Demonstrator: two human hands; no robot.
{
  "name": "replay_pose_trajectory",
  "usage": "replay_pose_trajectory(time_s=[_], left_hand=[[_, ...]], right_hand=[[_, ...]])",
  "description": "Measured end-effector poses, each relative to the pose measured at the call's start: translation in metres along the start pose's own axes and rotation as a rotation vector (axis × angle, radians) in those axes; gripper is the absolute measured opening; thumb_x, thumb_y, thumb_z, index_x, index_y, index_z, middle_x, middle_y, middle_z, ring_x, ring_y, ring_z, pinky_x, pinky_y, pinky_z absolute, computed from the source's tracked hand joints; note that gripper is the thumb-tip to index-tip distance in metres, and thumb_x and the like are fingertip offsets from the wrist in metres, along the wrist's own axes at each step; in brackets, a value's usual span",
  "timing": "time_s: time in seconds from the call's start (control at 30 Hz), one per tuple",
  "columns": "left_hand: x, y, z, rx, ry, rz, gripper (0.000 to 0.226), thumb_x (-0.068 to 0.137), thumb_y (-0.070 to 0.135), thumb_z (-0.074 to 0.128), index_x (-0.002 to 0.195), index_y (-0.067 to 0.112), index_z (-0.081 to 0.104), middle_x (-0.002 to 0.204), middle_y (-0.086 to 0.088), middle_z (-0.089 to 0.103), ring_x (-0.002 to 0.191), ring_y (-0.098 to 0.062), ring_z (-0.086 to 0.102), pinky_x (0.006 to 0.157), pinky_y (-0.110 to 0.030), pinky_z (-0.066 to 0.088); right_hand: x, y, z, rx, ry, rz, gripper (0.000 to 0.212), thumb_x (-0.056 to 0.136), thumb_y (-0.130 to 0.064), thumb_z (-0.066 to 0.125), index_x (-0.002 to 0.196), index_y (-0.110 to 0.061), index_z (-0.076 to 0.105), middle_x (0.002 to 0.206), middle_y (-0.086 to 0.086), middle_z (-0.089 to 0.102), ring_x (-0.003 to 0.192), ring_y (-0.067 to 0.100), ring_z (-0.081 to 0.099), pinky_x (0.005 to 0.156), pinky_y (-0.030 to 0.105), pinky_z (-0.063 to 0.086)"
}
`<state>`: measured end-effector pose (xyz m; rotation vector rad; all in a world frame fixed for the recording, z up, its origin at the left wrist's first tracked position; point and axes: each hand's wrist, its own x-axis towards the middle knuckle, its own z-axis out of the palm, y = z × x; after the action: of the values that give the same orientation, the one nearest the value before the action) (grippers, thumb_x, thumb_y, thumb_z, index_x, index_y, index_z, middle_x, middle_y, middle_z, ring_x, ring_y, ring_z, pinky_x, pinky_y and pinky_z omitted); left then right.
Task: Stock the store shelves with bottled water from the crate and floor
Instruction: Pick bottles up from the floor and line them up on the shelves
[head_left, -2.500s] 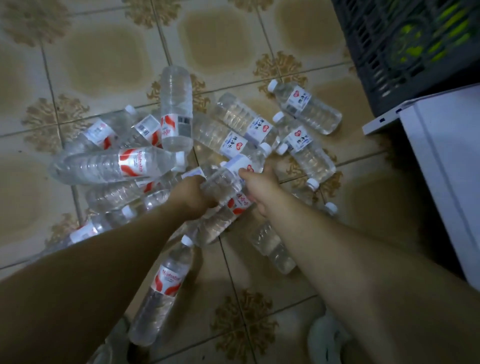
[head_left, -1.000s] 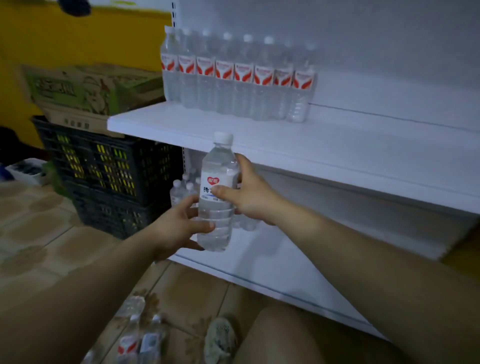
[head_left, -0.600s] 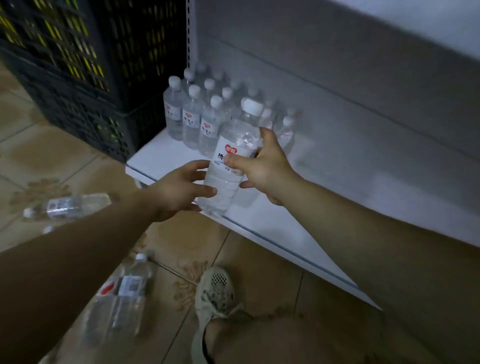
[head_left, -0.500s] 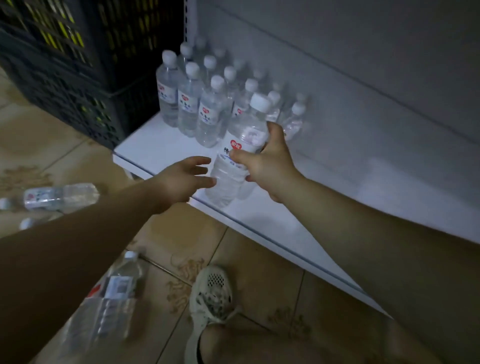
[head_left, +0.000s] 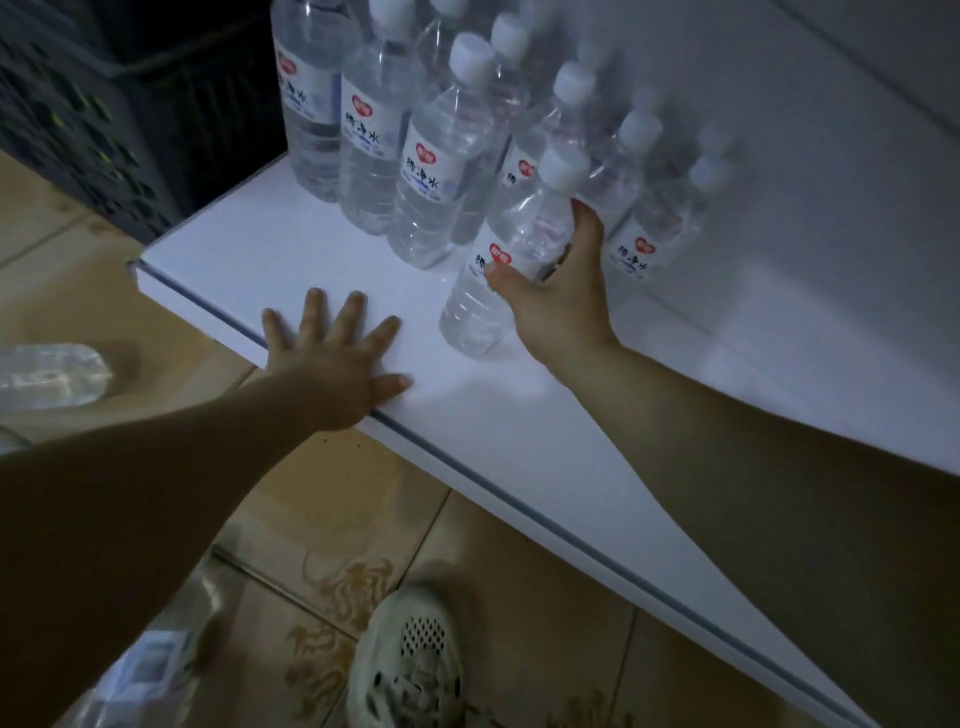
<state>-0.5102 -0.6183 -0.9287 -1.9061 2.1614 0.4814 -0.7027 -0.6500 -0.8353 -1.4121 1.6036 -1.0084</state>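
The right hand (head_left: 561, 306) curls around the middle of a clear, white-capped water bottle (head_left: 483, 312), thumb across its label. The bottle's base sits on the white shelf (head_left: 249, 260). The left hand (head_left: 337, 364) holds nothing; it lies flat, fingers spread, on the shelf's front edge, near the right hand. Just beyond the right hand, more bottles (head_left: 431, 171) stand in rows. Past the left hand sits a dark crate (head_left: 78, 114). Left of that arm a loose bottle (head_left: 47, 374) lies on the tiled floor (head_left: 467, 545) — a pale shoe (head_left: 410, 660) shows between the arms.

White shelf (head_left: 291, 249); clear bottles (head_left: 431, 171), white caps; beige patterned floor (head_left: 332, 571).
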Motion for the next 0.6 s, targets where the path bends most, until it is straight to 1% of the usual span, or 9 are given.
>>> replay_pose_trajectory(time_s=[0.03,0.1,0.2,0.27,0.33,0.4,0.47,0.53,0.6], left_hand=[[0.0,-0.001,0.005,0.018,0.014,0.004,0.076,0.085,0.076,0.011,0.147,0.043,-0.016,0.158,-0.001,-0.025,0.143,-0.036,-0.025,0.111,-0.066,-0.007],[0.001,-0.002,0.011,0.014,0.03,0.003,0.075,0.083,0.076,0.006,0.146,0.043,-0.02,0.156,-0.001,-0.028,0.142,-0.035,-0.028,0.111,-0.066,-0.01],[0.002,-0.003,0.015,-0.014,0.044,0.01,0.077,0.081,0.077,0.004,0.146,0.044,-0.02,0.156,0.0,-0.03,0.14,-0.034,-0.031,0.11,-0.066,-0.013],[0.003,-0.004,0.016,-0.014,0.05,0.01,0.077,0.079,0.077,0.002,0.145,0.044,-0.02,0.156,0.0,-0.03,0.14,-0.034,-0.031,0.11,-0.066,-0.013],[0.003,-0.003,0.016,-0.01,0.048,0.009,0.076,0.08,0.076,0.002,0.145,0.044,-0.021,0.155,0.0,-0.03,0.14,-0.034,-0.031,0.11,-0.066,-0.011],[0.002,-0.004,0.016,-0.015,0.048,0.007,0.075,0.082,0.076,0.003,0.145,0.044,-0.021,0.156,0.0,-0.03,0.14,-0.034,-0.031,0.11,-0.066,-0.011],[0.002,-0.003,0.015,-0.015,0.048,0.008,0.074,0.083,0.075,0.004,0.146,0.044,-0.02,0.156,0.0,-0.028,0.141,-0.035,-0.03,0.11,-0.066,-0.012],[0.002,-0.003,0.014,-0.027,0.038,0.012,0.074,0.084,0.076,0.007,0.146,0.044,-0.019,0.157,0.0,-0.028,0.141,-0.034,-0.03,0.11,-0.066,-0.013],[0.003,-0.005,0.01,-0.057,0.007,0.024,0.075,0.086,0.075,0.016,0.147,0.044,-0.015,0.157,0.001,-0.027,0.141,-0.033,-0.03,0.11,-0.064,-0.014]], right_hand=[[0.005,0.001,0.004,-0.01,0.001,-0.028,0.082,0.082,-0.011,0.075,0.144,-0.026,0.024,0.131,-0.004,0.05,0.116,0.01,0.055,0.093,0.019,0.048],[0.016,0.003,0.013,-0.042,0.0,-0.077,0.084,0.082,-0.012,0.075,0.146,-0.027,0.022,0.14,-0.002,0.045,0.126,0.015,0.048,0.104,0.03,0.043],[0.032,0.001,0.023,-0.072,0.027,-0.114,0.085,0.082,-0.014,0.074,0.147,-0.028,0.021,0.144,0.002,0.04,0.13,0.017,0.045,0.109,0.039,0.04],[0.042,0.0,0.026,-0.114,0.054,-0.123,0.087,0.082,-0.014,0.074,0.149,-0.024,0.02,0.146,0.007,0.032,0.132,0.018,0.04,0.11,0.03,0.036],[0.048,-0.001,0.027,-0.195,0.083,-0.131,0.087,0.086,-0.013,0.072,0.152,-0.018,0.015,0.148,0.011,0.024,0.132,0.018,0.034,0.099,0.013,0.027],[0.051,0.0,0.028,-0.259,0.115,-0.151,0.086,0.088,-0.013,0.07,0.151,-0.01,0.013,0.148,0.014,0.022,0.132,0.019,0.032,0.093,0.007,0.023],[0.051,0.003,0.031,-0.297,0.147,-0.163,0.087,0.087,-0.014,0.07,0.151,-0.006,0.012,0.148,0.017,0.021,0.134,0.025,0.032,0.101,0.014,0.027],[0.05,0.003,0.033,-0.334,0.16,-0.148,0.089,0.087,-0.019,0.071,0.152,-0.008,0.011,0.148,0.017,0.021,0.135,0.028,0.032,0.108,0.029,0.033],[0.049,-0.001,0.033,-0.349,0.148,-0.102,0.089,0.089,-0.022,0.069,0.153,-0.014,0.008,0.15,0.015,0.024,0.133,0.026,0.037,0.103,0.029,0.037]])
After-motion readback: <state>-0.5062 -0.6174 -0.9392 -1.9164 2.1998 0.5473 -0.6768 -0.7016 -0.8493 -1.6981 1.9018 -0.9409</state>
